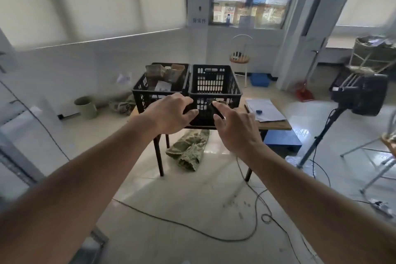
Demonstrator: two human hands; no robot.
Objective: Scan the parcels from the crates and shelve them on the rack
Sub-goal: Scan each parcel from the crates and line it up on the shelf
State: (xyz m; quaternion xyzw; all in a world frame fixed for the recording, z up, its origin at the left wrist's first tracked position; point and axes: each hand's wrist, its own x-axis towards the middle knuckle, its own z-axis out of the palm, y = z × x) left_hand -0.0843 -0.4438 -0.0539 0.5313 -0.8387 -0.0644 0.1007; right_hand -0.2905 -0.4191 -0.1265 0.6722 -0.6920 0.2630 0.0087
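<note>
Two black slatted crates stand side by side on a small wooden table point(276, 125). The left crate point(139, 94) holds several brown and white parcels point(169, 74). No parcel shows inside the right crate point(214, 83). Both of my arms reach forward toward the crates' near wall. My left hand point(171, 113) hovers in front of the gap between the crates, fingers loosely curled and apart, holding nothing. My right hand point(237, 128) is in front of the right crate, thumb and forefinger pinching a small black device point(217, 110). Part of a grey metal rack point(15, 152) shows at the far left.
A paper stack point(265, 109) with a small dark object lies on the table's right end. A camouflage cloth point(188, 150) and blue box point(282, 140) lie under the table. Cables point(192, 228) cross the floor. A fan on a tripod point(364, 94) stands right, a stool point(239, 58) behind.
</note>
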